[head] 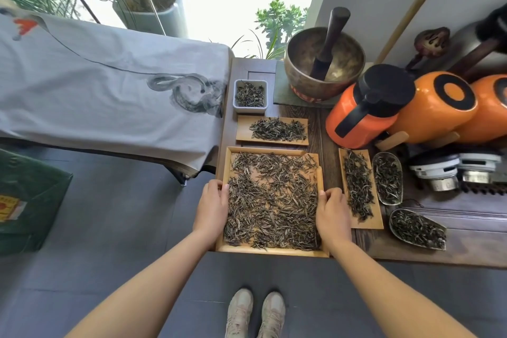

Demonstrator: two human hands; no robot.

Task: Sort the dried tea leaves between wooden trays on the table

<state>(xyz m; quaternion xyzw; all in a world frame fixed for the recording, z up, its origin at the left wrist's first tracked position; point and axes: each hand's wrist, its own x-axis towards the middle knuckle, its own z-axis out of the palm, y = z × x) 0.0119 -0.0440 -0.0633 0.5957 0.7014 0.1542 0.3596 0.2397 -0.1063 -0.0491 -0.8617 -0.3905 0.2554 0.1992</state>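
Hands, left (212, 207) and right (332, 211), closed on large square wooden tray (270, 252) sides; loose dried tea leaves (271, 200) light, spill-prone, I'd keep level.

three wooden trays (271, 252), two glass scoops (388, 182), three orange flasks (362, 115), one white dish (250, 109)

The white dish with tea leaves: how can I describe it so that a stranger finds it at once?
Start at the large wooden tray that both hands grip. Go past the small flat tray behind it. The white dish stands there, beside the grey cloth; it alone is white, square and deep.
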